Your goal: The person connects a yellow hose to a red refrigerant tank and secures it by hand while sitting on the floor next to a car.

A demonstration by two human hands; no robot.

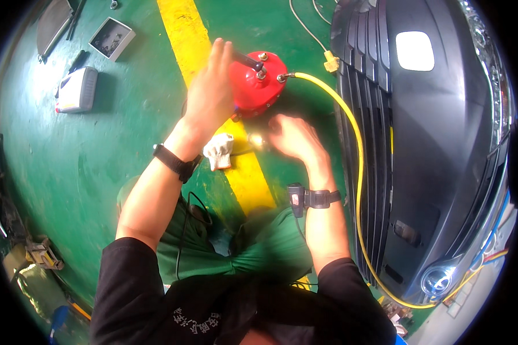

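Note:
A red round metal canister (250, 86) with fittings and a black handle (248, 62) stands on a painted yellow floor stripe. My left hand (207, 95) is at its left side, fingers stretched upward beside the handle. A yellow hose (345, 112) runs from the canister's right fitting. Below the canister, my right hand (293, 138) is curled and slightly blurred, beside a small shiny brass-coloured piece (258, 140); what it holds is hard to make out. A white cloth glove (217, 150) lies on the stripe between my forearms.
A dark car bumper with grille (426, 144) runs along the right. At upper left lie an open box (122, 37), a white plastic jug (79, 89) and dark flat parts (55, 26). A cable with yellow plug (331, 61) lies behind the hose; assorted gear (43, 253) sits lower left.

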